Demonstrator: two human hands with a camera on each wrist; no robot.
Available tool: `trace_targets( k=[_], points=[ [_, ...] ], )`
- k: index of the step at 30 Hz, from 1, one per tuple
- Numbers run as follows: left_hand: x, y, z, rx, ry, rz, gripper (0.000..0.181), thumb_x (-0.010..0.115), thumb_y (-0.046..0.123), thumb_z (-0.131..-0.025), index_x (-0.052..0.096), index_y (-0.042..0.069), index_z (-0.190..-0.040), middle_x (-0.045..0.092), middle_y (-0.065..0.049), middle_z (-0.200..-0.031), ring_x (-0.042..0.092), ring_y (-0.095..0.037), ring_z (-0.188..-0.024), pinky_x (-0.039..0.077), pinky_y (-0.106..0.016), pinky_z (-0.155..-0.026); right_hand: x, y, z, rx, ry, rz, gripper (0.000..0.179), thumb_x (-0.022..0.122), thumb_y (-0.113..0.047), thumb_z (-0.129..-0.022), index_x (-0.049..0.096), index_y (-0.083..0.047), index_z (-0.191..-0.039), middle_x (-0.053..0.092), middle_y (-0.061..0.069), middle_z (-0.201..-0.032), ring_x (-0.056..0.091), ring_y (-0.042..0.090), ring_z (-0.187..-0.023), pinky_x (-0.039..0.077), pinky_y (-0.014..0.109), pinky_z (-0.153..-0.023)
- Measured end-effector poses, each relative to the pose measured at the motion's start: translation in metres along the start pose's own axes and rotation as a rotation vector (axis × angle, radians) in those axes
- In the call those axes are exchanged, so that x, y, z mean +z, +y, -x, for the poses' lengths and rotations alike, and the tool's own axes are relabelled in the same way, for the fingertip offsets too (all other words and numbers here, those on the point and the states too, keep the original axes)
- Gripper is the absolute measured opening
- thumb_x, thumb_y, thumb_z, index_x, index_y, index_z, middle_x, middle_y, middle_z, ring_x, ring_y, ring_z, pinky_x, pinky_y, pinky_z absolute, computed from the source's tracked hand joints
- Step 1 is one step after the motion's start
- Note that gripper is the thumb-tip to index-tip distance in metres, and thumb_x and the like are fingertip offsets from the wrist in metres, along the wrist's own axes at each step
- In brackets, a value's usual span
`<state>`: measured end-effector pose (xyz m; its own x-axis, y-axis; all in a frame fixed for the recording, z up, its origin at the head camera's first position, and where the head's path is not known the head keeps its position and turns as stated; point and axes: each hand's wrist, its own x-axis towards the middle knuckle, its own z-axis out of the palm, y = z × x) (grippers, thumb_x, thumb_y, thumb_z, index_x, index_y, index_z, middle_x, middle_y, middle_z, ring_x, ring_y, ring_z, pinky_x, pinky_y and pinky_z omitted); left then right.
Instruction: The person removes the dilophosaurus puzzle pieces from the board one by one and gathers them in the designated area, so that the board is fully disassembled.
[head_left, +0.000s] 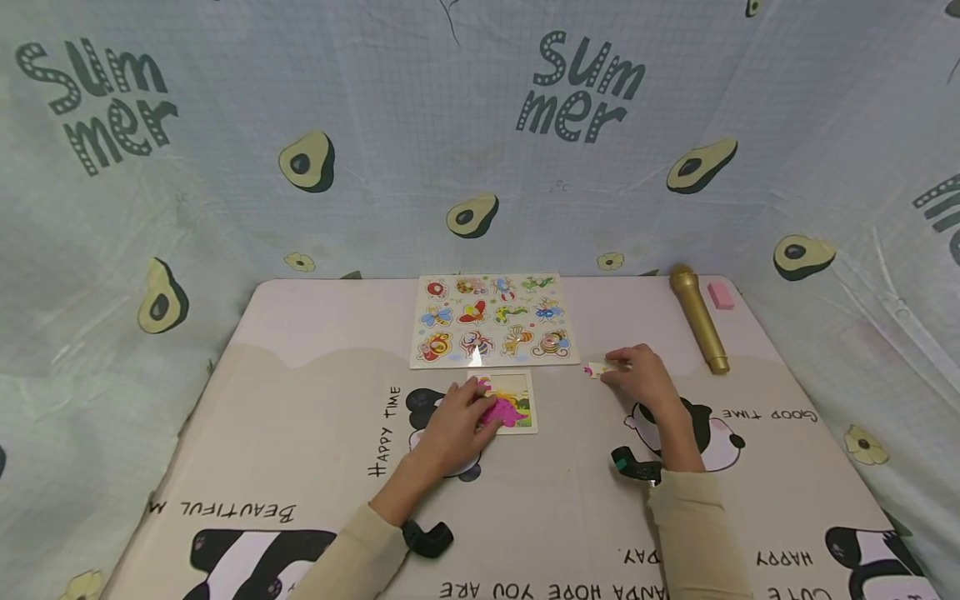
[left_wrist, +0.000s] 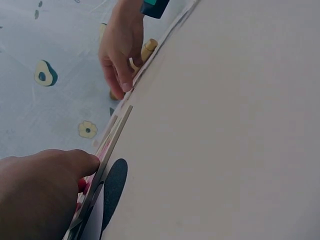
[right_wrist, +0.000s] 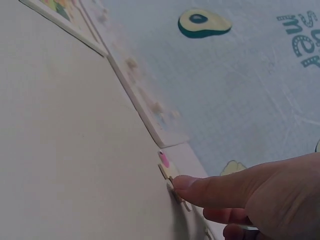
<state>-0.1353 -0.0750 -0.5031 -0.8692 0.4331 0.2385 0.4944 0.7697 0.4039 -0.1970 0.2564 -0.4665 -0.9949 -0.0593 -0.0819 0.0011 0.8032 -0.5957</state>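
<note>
My left hand (head_left: 456, 427) rests over the left part of a small framed jigsaw puzzle (head_left: 533, 421) with a pink dinosaur picture. The upper right of its frame shows bare pale backing. In the left wrist view, the thumb (left_wrist: 87, 162) lies at the puzzle's edge, while the other fingers are mostly hidden. To the right, my right hand (head_left: 647, 383) pinches a small puzzle piece (head_left: 595, 370) low over the table. A pink patch on a pale ground shows on the piece (right_wrist: 166, 166) beyond the thumb in the right wrist view.
Behind the small puzzle lies a larger insect picture board (head_left: 491, 321), close to its top edge. A gold microphone (head_left: 699, 321) and a pink block (head_left: 721, 296) lie at the back right. The table has a panda-print cover (head_left: 315, 417); a printed curtain (head_left: 390, 108) surrounds its back and sides.
</note>
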Motion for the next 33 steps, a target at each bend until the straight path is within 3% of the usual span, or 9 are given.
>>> trace_targets(
  k=[9, 24, 33],
  points=[
    [0.001, -0.001, 0.000, -0.010, -0.004, -0.006, 0.042, 0.065, 0.035, -0.096, 0.068, 0.011, -0.130, 0.059, -0.010, -0.138, 0.050, -0.029, -0.138, 0.031, -0.050, -0.121, 0.005, 0.001, -0.003, -0.036, -0.005, 0.025, 0.034, 0.072, -0.013, -0.090, 0.069, 0.006, -0.117, 0.059, 0.028, -0.117, 0.057, 0.040, -0.108, 0.048, 0.054, -0.092],
    [0.002, -0.001, -0.001, 0.005, 0.001, -0.004, 0.042, 0.065, 0.034, -0.096, 0.068, 0.009, -0.129, 0.060, -0.011, -0.136, 0.052, -0.030, -0.136, 0.032, -0.051, -0.120, -0.001, 0.008, 0.001, -0.027, 0.009, 0.018, 0.032, 0.070, -0.012, -0.091, 0.069, 0.007, -0.117, 0.057, 0.029, -0.119, 0.055, 0.043, -0.111, 0.047, 0.057, -0.095],
    [0.000, 0.002, 0.001, 0.007, 0.003, -0.017, 0.042, 0.065, 0.032, -0.096, 0.068, 0.006, -0.128, 0.059, -0.014, -0.139, 0.051, -0.032, -0.137, 0.034, -0.052, -0.119, -0.003, -0.005, 0.002, -0.011, 0.012, 0.006, 0.037, 0.068, -0.017, -0.093, 0.066, 0.005, -0.123, 0.053, 0.030, -0.128, 0.050, 0.047, -0.120, 0.044, 0.060, -0.101]
  ],
)
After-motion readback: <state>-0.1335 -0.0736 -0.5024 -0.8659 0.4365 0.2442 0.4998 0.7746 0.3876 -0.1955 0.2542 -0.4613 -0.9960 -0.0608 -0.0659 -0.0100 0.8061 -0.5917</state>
